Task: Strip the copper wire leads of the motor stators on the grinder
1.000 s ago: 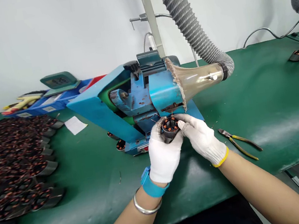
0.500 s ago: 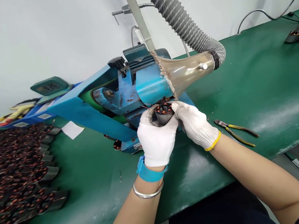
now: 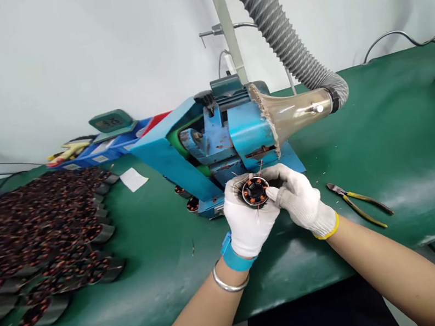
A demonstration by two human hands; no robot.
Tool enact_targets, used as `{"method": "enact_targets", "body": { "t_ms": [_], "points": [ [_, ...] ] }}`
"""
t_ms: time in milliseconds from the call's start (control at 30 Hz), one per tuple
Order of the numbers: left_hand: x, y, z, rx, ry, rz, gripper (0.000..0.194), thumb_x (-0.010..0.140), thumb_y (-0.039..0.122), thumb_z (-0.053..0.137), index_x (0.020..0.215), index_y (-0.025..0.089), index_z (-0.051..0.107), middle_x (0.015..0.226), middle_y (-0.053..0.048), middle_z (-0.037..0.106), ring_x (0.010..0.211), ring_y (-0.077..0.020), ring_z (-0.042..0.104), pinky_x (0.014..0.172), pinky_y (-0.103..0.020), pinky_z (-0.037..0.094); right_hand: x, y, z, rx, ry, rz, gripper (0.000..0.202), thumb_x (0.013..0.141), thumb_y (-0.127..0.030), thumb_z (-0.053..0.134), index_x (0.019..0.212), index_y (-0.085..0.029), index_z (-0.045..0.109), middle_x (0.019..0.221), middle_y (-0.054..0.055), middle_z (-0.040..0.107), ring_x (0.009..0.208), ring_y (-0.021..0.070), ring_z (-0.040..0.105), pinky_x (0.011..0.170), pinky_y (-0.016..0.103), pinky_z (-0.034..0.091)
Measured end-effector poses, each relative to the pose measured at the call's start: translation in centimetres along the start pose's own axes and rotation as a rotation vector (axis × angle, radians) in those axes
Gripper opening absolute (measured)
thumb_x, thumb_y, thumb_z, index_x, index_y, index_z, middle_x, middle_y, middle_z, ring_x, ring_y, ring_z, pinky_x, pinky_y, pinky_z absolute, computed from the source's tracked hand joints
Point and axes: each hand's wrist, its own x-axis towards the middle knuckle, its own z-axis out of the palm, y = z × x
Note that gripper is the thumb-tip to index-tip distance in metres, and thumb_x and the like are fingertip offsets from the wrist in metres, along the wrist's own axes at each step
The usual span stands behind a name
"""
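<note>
Though white-gloved fingers cover much of its side, the wound ring (image 3: 256, 199) sits near the middle of the frame, its open end turned toward the camera, showing copper-coloured coils around a dark centre. Thin wires stick out from it above and below. The left hand (image 3: 249, 227) holds it, fingers wrapped about its left and lower side. The right hand (image 3: 299, 199) bends its fingers narrowly at the ring's right edge, thumb against the rim; whether they grip it or a wire, I cannot tell. A blue wristband (image 3: 237, 258) and a silver bangle (image 3: 230, 283) circle the left wrist and forearm.

Just above the hands stands a blue machine (image 3: 220, 143), its translucent hood (image 3: 296, 113) joined to a grey hose (image 3: 281, 24) rising to the top of the frame. Pliers (image 3: 343, 193) lie right of centre on the green surface (image 3: 169, 299). Many similar rings (image 3: 49, 230) crowd the left, near a paper slip (image 3: 133, 179); blue bins (image 3: 103, 150) stand farther back.
</note>
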Motion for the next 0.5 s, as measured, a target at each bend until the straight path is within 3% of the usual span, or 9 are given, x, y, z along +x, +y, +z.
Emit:
{"method": "enact_targets", "body": {
  "t_ms": [133, 200, 300, 367, 433, 500],
  "points": [
    [0.3, -0.1, -2.6, 0.157, 0.029, -0.118, 0.046, 0.062, 0.036, 0.074, 0.1, 0.014, 0.058, 0.096, -0.009, 0.068, 0.088, -0.0209, 0.067, 0.083, -0.035, 0.055, -0.2, -0.4, 0.0, -0.122, 0.015, 0.059, 0.028, 0.085, -0.035, 0.057, 0.105, -0.017, 0.06, 0.099, 0.007, 0.062, 0.082, 0.0174, 0.061, 0.069, 0.031, 0.052],
    [0.4, -1.3, -5.8, 0.3, 0.133, -0.186, 0.054, 0.061, 0.04, 0.076, 0.105, 0.013, 0.06, 0.103, -0.011, 0.068, 0.094, -0.023, 0.067, 0.09, -0.037, 0.053, -0.4, -0.8, 0.3, -0.244, 0.019, 0.048, 0.025, 0.086, -0.034, 0.056, 0.105, -0.018, 0.061, 0.1, 0.006, 0.062, 0.086, 0.0176, 0.061, 0.075, 0.032, 0.051],
    [0.6, -4.2, -12.7, 0.644, 0.289, -0.356, 0.06, 0.06, 0.043, 0.076, 0.108, 0.011, 0.062, 0.108, -0.015, 0.067, 0.099, -0.0278, 0.065, 0.094, -0.042, 0.05, -1.0, -1.5, 0.9, -0.422, -0.033, 0.005, 0.02, 0.084, -0.029, 0.057, 0.103, -0.022, 0.062, 0.104, 0.004, 0.062, 0.096, 0.0186, 0.06, 0.084, 0.033, 0.048],
    [0.5, -5.6, -17.1, 0.886, 0.282, -0.5, 0.058, 0.061, 0.041, 0.074, 0.108, 0.008, 0.064, 0.108, -0.017, 0.066, 0.104, -0.0319, 0.063, 0.098, -0.046, 0.047, -1.5, -2.0, 1.2, -0.507, -0.09, -0.024, 0.022, 0.083, -0.027, 0.057, 0.104, -0.025, 0.062, 0.107, 0.002, 0.063, 0.097, 0.0182, 0.06, 0.081, 0.031, 0.048],
    [-0.1, -6.1, -19.7, 1.01, 0.292, -0.582, 0.069, 0.064, 0.037, 0.071, 0.122, 0.002, 0.056, 0.12, -0.024, 0.06, 0.111, -0.0365, 0.059, 0.101, -0.051, 0.044, -1.8, -2.3, 1.4, -0.557, -0.134, -0.067, 0.024, 0.082, -0.027, 0.057, 0.105, -0.026, 0.061, 0.107, 0.001, 0.063, 0.096, 0.0176, 0.061, 0.078, 0.031, 0.048],
    [-0.8, -5.8, -20.3, 1.103, 0.36, -0.481, 0.09, 0.065, 0.036, 0.07, 0.138, -0.004, 0.036, 0.142, -0.032, 0.037, 0.128, -0.0409, 0.044, 0.107, -0.053, 0.036, -2.0, -2.3, 1.5, -0.583, -0.162, -0.106, 0.024, 0.083, -0.028, 0.057, 0.106, -0.026, 0.06, 0.107, 0.0, 0.063, 0.096, 0.0171, 0.06, 0.079, 0.03, 0.047]
  ]
}}
